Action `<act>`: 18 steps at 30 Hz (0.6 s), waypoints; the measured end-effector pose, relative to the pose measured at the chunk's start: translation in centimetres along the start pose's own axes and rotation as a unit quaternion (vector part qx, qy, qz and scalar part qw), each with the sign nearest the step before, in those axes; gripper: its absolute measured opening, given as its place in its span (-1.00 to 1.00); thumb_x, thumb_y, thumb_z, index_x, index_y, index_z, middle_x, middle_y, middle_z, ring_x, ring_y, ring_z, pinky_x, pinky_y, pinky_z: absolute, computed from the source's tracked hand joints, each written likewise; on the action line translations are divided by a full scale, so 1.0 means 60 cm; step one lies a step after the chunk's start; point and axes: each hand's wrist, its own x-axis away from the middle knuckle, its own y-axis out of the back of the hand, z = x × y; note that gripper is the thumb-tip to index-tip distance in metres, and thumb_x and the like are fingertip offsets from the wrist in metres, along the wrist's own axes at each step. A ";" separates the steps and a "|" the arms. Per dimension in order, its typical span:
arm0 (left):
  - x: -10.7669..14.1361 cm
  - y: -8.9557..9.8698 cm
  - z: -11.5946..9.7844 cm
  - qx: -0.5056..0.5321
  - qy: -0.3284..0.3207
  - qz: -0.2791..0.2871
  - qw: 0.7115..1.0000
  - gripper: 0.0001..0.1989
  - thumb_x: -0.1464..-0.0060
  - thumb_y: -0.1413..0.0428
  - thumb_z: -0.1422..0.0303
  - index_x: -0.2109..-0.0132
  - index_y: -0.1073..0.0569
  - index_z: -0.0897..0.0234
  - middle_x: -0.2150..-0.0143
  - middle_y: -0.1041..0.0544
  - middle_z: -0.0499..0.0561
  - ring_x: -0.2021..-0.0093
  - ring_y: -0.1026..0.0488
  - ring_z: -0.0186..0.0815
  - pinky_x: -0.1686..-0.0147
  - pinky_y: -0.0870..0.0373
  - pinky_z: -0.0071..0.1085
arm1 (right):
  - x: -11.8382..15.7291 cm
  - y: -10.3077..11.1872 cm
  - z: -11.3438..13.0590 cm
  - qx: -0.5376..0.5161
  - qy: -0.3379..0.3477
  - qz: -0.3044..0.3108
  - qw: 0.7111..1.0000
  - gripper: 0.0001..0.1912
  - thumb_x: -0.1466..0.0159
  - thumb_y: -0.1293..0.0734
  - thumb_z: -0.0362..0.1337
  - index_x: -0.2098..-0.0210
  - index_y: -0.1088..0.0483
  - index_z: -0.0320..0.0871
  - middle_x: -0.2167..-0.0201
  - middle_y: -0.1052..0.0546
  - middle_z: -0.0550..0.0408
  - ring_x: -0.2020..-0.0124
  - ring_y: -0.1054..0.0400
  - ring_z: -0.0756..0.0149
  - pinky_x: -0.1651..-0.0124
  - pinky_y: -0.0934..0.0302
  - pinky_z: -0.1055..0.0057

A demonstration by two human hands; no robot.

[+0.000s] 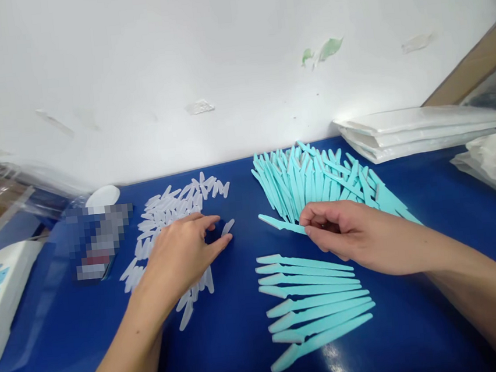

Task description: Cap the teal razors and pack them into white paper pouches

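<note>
Nearest: laid-out row point(323, 301) of turquoise tools on the blue table point(229, 357), about eight, blade heads to the left, handles to the right, roughly parallel. I read those as the done portion; can't tell if the heads carry clear covers. Left hand point(188, 247) is left of the row and a bit beyond it, thumb and index parted, a loose clear cover point(228, 227) between their tips. Contact can't be confirmed, no grip visible. Right hand point(357, 231) is just beyond the row, fingertips pinched closed on the handle end of one turquoise tool point(283, 225), its head pointing left. That head looks bare, so I'd call this unit unfinished. Left of the row, under and past the left hand: scattered clear covers point(180, 205), plenty of them. Beyond the row, past the right hand: heaped turquoise tools point(300, 181), clearly far more than in the row. My estimate: early, small share laid out, most stock left. Farther, right of and beyond the row: stacked white packets point(417, 126), contents not visible.
</note>
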 end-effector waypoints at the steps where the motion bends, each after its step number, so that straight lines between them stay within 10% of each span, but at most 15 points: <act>1: -0.001 -0.004 -0.002 0.006 -0.008 0.001 1.000 -0.63 -0.30 -0.19 0.07 -0.05 -0.70 0.19 0.07 -0.72 0.10 0.32 -0.64 -0.11 0.38 -0.44 -0.26 | -0.001 0.000 0.000 0.002 0.002 -0.001 1.000 -0.77 -0.41 -0.32 -0.11 0.34 -0.28 -0.04 0.50 -0.25 0.28 0.50 -0.06 0.40 0.47 -0.04 0.44; 12: 0.001 -0.017 -0.007 0.180 -0.078 0.035 0.980 -0.81 -0.41 -0.08 0.24 0.11 -0.55 0.18 0.19 -0.65 0.02 0.26 -0.57 -0.21 0.29 -0.46 -0.32 | -0.001 0.001 -0.001 -0.016 -0.021 0.029 0.999 -0.76 -0.41 -0.34 -0.09 0.33 -0.34 -0.05 0.48 -0.31 0.25 0.48 -0.08 0.40 0.45 -0.03 0.43; 18: 0.003 -0.006 -0.004 0.441 -0.001 0.116 0.890 -0.79 -0.33 -0.23 0.15 0.01 -0.65 0.10 0.31 -0.64 -0.05 0.35 -0.58 -0.30 0.37 -0.54 -0.41 | -0.003 0.001 -0.002 -0.023 -0.025 0.041 0.999 -0.84 -0.37 -0.40 -0.15 0.31 -0.44 -0.05 0.48 -0.29 0.25 0.45 -0.08 0.39 0.41 -0.02 0.41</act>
